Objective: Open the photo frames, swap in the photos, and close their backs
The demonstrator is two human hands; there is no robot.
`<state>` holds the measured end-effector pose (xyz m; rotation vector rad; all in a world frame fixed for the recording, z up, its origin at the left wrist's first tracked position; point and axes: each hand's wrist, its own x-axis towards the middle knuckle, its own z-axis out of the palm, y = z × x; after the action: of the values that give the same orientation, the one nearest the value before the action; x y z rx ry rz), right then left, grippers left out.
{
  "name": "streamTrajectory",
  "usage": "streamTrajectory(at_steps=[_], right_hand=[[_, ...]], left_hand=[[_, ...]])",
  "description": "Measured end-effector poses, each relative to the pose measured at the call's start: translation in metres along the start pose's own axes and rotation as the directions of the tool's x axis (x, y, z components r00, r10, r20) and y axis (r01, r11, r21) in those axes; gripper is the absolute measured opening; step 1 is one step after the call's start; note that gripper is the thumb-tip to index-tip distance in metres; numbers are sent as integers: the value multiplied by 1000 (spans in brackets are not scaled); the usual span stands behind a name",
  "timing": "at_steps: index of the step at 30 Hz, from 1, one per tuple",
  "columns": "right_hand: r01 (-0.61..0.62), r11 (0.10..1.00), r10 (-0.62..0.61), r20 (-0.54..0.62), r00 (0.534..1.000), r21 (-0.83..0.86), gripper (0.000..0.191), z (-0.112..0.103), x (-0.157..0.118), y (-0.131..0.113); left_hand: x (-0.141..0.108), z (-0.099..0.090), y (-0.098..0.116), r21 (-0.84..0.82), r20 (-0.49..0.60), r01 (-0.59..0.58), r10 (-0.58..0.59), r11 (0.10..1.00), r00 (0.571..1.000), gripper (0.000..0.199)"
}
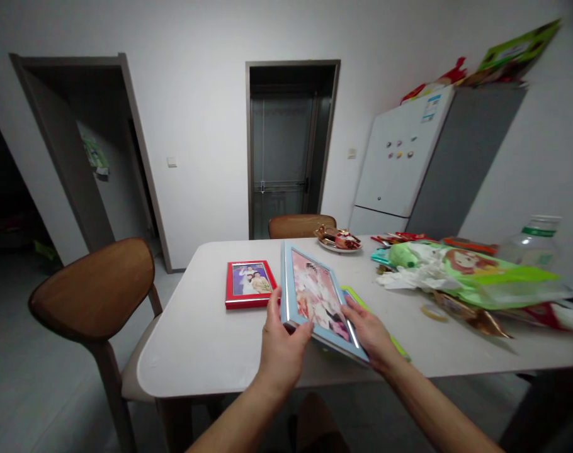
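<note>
Both my hands hold a light-blue picture frame [290, 286], tilted above the table, its pinkish photo facing up toward me. My left hand [283, 346] grips its lower left corner, thumb on the front edge. Along the right edge, my right hand [369, 330] has its fingers on the photo side. A red picture frame [228, 294] with a photo of several people lies flat to the left, close to my left fingertips. Partly hidden beneath and behind the blue frame is a lime-green edged thing [400, 349], perhaps another frame.
The white table [196, 352] carries a plate of wrapped items [339, 240] at the back. Plastic packaging [485, 280], a tape roll [434, 313] and a clear bottle [532, 242] crowd the right side. Brown chairs [97, 289] stand left and behind; a fridge [395, 157] is at the back right.
</note>
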<state>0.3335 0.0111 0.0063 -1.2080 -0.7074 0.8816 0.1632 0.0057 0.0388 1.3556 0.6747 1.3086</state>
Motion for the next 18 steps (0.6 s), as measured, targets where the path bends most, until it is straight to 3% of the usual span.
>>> streamTrajectory(at_steps=[2, 4, 6, 12, 15, 18], right_hand=[[15, 953, -45, -93, 995, -303, 40, -33, 22, -8], [23, 783, -117, -111, 987, -622, 41, -58, 40, -12], [10, 607, -140, -94, 986, -795, 43, -75, 52, -11], [-30, 405, -148, -98, 984, -914, 45, -97, 71, 3], [-18, 321, -166, -75, 983, -947, 42, -101, 74, 6], [31, 261, -205, -24, 978, -965, 43, -89, 73, 5]], left_hand=[[8, 9, -19, 106, 40, 57, -62, 993, 997, 60], [11, 19, -40, 283, 79, 106, -133, 953, 988, 58], [11, 28, -59, 404, 79, 132, -178, 905, 981, 56], [8, 40, -80, 597, 83, 109, -196, 795, 977, 46], [6, 36, -80, 643, 125, 59, -181, 763, 976, 45], [3, 21, -81, 681, 124, 38, -166, 732, 978, 48]])
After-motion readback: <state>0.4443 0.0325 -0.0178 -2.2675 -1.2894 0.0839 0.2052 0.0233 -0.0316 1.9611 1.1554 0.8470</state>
